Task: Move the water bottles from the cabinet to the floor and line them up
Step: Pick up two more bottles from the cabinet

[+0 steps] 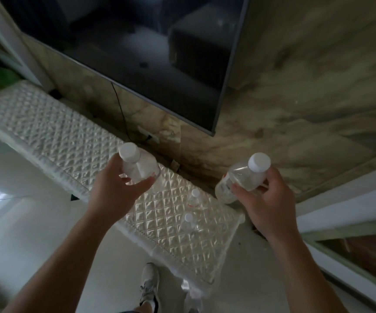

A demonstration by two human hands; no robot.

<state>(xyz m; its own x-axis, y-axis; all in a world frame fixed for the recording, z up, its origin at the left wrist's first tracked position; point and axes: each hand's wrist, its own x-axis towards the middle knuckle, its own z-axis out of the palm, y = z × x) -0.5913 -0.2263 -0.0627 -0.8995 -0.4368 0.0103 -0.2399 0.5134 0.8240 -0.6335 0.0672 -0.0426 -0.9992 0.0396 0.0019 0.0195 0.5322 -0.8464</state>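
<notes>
My left hand (117, 188) grips a clear water bottle (140, 167) with a white cap, lifted above the cabinet. My right hand (268, 199) grips a second clear bottle (239, 177) with a white cap and a red-marked label, tilted, near the cabinet's right end. Two more capped bottles stand upright on the cabinet top (58, 136), which is covered by a white quilted cloth: one farther back (193, 198), one nearer (189, 221). Both stand between my hands, lower in view.
A large dark TV screen (137, 53) hangs on the marbled wall above the cabinet, with a cable hanging beneath it. The glossy white floor (35, 222) spreads to the left and in front. My shoe (149, 283) is by the cabinet's front. A wooden panel lies at lower right.
</notes>
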